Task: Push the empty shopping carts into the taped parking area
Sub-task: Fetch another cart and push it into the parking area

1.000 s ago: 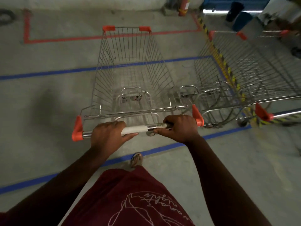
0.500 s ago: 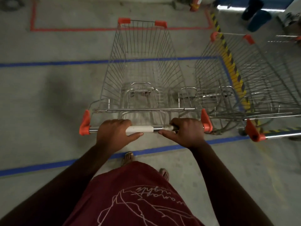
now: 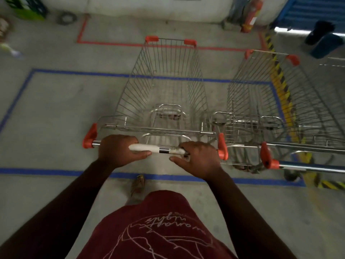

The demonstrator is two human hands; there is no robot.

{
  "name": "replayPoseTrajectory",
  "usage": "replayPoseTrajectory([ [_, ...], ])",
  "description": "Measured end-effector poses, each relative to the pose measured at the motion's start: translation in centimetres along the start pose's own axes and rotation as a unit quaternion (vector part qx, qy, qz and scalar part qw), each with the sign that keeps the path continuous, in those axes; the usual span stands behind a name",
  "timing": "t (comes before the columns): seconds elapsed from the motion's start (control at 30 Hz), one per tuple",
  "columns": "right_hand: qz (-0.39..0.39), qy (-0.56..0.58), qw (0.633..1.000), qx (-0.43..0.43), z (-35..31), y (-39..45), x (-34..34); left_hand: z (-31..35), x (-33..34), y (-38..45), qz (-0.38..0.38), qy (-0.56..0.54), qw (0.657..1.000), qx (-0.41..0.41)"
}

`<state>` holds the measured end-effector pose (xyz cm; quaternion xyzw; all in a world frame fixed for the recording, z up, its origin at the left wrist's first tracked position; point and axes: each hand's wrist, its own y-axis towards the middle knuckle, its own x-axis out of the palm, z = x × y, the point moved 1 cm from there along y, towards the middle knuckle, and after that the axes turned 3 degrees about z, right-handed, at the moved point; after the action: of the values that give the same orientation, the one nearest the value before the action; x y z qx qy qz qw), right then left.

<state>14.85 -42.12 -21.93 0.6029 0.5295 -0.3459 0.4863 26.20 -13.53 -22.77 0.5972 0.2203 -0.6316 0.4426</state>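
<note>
Both hands are on the handle [image 3: 164, 149] of an empty wire cart [image 3: 166, 94] that points straight ahead. The left hand [image 3: 119, 149] wraps the bar near its left end, fingers curled over the top and the thumb underneath against the white wrapped section. The right hand [image 3: 197, 158] grips the bar toward its right end, fingers curled over it and the thumb held out to the left below the bar. The cart stands inside a rectangle of blue tape [image 3: 22, 94] on the concrete floor [image 3: 59, 109]: its basket lies across the far blue line, its orange front corners reach close to a line of red tape [image 3: 112, 43] beyond, and its handle sits just ahead of the near blue line. Just to the right, a second cart [image 3: 265, 101] stands nearly parallel, also empty, with its near orange handle end just beside the first cart's right handle end; whether the two frames touch cannot be told. This second cart lies over the right edge of the blue rectangle and over a yellow-and-black striped strip [image 3: 280, 79] that runs along that side. A sandalled foot [image 3: 138, 185] is at the near blue line, below the handle, and a maroon shirt [image 3: 158, 230] with a white line print fills the bottom of the view. At the far wall a red extinguisher [image 3: 251, 14] stands upright near the corner of the red tape, beside a blue shutter [image 3: 313, 10]. At far left the view is blurred.
</note>
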Motion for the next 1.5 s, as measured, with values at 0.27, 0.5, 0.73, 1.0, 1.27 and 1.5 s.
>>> replayPoseTrajectory([
  [0.27, -0.004, 0.048, 0.999, -0.023, 1.1, -3.0, -1.6, 2.8, 0.4, -1.9, 0.039, 0.019, 0.999, 0.014],
  [0.5, 0.012, 0.039, 0.999, -0.007, 2.2, -4.1, -2.6, 4.4, 1.2, -2.5, 0.045, -0.008, 0.999, 0.002],
  [0.73, -0.01, 0.048, 0.999, -0.005, 3.3, -3.3, -3.7, 5.2, 1.5, -1.5, 0.061, -0.023, 0.998, -0.002],
  [1.0, 0.018, 0.062, 0.998, -0.001, 4.3, -2.8, -3.5, 5.3, 1.8, 0.2, 0.105, -0.043, 0.993, 0.026],
  [1.27, 0.053, -0.01, 0.995, 0.08, 4.2, -3.2, -2.5, 5.0, 1.0, 2.7, 0.074, -0.025, 0.996, 0.039],
  [1.5, 0.081, -0.029, 0.995, 0.053, 6.4, -3.7, -3.1, 6.3, 1.0, 3.5, 0.053, -0.031, 0.998, 0.029],
])
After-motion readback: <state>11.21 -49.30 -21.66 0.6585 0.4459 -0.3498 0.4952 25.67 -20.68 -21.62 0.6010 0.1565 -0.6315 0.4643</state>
